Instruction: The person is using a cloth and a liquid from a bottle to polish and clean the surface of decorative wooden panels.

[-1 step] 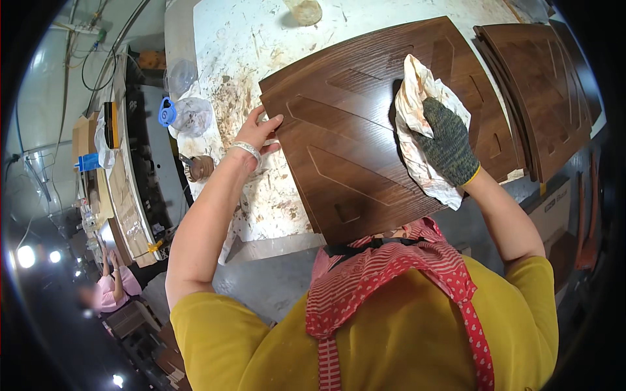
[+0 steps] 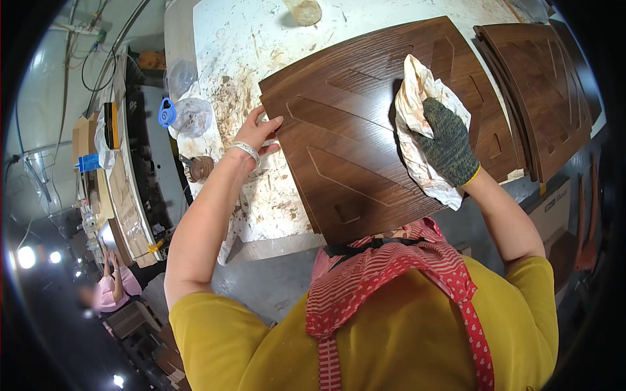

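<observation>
A dark brown wood-grain panel (image 2: 365, 137) with grooved outlines lies in front of me on the stained white table. My left hand (image 2: 258, 132), bare and with a pale band at the wrist, holds the panel's left edge, fingertips on its rim. On the panel's right half, my right hand (image 2: 447, 140) in a dark knitted glove presses down a crumpled whitish cloth (image 2: 417, 98) with brownish stains. The gloved fingers are partly hidden in its folds.
More brown panels (image 2: 541, 98) lie stacked at the right. Along the table's left side stand a clear container with a blue cap (image 2: 167, 112) and a small brown-stained jar (image 2: 199, 168). A cup (image 2: 305, 12) sits at the far edge. Another person (image 2: 117, 287) is at lower left.
</observation>
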Motion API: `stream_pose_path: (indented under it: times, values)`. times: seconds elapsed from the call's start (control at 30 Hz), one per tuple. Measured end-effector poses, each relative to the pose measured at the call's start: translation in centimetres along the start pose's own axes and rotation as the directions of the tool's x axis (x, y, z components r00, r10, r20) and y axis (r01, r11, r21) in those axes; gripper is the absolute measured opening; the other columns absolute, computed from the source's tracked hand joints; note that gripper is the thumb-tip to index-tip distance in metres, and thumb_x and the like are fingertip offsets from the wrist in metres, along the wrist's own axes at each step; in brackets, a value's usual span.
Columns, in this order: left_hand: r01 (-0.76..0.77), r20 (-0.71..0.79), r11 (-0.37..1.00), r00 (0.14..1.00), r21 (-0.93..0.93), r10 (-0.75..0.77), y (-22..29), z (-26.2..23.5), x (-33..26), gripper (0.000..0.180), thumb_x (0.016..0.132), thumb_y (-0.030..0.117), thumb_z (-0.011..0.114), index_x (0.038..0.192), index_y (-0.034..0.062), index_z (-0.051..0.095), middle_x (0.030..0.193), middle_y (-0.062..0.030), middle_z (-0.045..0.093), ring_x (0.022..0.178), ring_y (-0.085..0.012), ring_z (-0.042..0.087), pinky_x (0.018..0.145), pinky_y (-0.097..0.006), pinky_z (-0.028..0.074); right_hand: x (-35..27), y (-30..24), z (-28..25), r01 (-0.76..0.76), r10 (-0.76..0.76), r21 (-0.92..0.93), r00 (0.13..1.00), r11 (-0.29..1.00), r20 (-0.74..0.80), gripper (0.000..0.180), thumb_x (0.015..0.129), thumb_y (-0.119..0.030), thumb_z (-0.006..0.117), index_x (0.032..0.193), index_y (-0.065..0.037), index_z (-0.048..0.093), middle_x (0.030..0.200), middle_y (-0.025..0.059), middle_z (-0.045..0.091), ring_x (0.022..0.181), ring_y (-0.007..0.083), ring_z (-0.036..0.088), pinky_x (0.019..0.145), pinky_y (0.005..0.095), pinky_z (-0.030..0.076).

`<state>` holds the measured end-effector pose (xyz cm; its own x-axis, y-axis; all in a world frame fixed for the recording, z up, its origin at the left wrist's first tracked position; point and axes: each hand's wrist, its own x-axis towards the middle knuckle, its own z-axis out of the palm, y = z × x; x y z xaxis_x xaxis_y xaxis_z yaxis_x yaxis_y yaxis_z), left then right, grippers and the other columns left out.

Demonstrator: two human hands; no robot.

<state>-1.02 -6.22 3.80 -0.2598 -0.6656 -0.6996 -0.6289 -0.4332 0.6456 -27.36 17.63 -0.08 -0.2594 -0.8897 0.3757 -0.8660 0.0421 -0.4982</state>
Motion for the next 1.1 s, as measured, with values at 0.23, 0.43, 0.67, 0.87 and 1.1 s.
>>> stream_pose_path:
  times: [0.23,0.43,0.67,0.87,1.1]
  values:
    - [0.034,0.01,0.995,0.999,0.09,-0.035,0.9,0.2,0.8,0.077,0.076,0.026,0.073,0.137,0.0102,0.028,0.095,-0.0033,0.056,0.085,-0.014,0.054,0.064,-0.028,0.049,-0.2,0.3,0.3,0.006,-0.006,0.017,1.0,1.0,-0.013,0.044,0.077,-0.019,0.064,0.116,0.0,0.053,0.108,0.0201,0.058,0.1,0.0345,0.056,0.087,0.0421,0.042]
    - [0.048,0.003,0.997,0.999,0.054,-0.049,0.4,-0.2,0.7,0.064,0.077,0.029,0.072,0.128,0.0094,0.038,0.095,-0.0021,0.056,0.081,-0.0122,0.053,0.061,-0.025,0.049,0.4,-0.6,-0.3,0.004,-0.004,0.04,1.0,0.999,0.002,0.042,0.078,-0.018,0.063,0.115,-0.001,0.053,0.106,0.0195,0.058,0.099,0.0345,0.056,0.086,0.0418,0.043]
    - [-0.188,-0.018,0.982,0.982,0.001,0.188,-0.4,-1.8,-1.2,0.036,0.085,0.021,0.057,0.118,0.0095,0.048,0.098,-0.0042,0.055,0.086,-0.0136,0.057,0.066,-0.027,0.049,0.7,-0.4,-0.1,0.02,-0.02,0.004,0.999,1.0,-0.04,0.036,0.076,-0.018,0.063,0.108,-0.002,0.055,0.097,0.0171,0.059,0.09,0.0339,0.057,0.079,0.0422,0.044]
    - [-0.067,0.093,0.997,0.994,0.033,0.063,-1.8,-3.6,-2.8,0.018,0.087,0.024,0.047,0.073,0.0135,0.052,0.068,0.0031,0.057,0.067,-0.0075,0.056,0.059,-0.023,0.044,0.7,-0.4,-0.3,0.043,-0.039,0.04,0.995,0.998,-0.089,0.037,0.076,-0.018,0.063,0.108,-0.002,0.055,0.096,0.0167,0.059,0.089,0.0335,0.057,0.078,0.0424,0.044]
    - [-0.05,0.085,0.986,0.996,0.159,0.037,-3.5,-2.4,-1.2,0.035,0.087,0.039,0.059,0.076,0.0067,0.053,0.066,-0.0017,0.057,0.058,-0.0083,0.054,0.053,-0.021,0.043,0.5,-0.6,-0.5,0.014,-0.012,0.049,0.999,0.999,-0.033,0.041,0.077,-0.017,0.063,0.113,-0.001,0.054,0.104,0.0185,0.059,0.096,0.0337,0.057,0.084,0.0419,0.043]
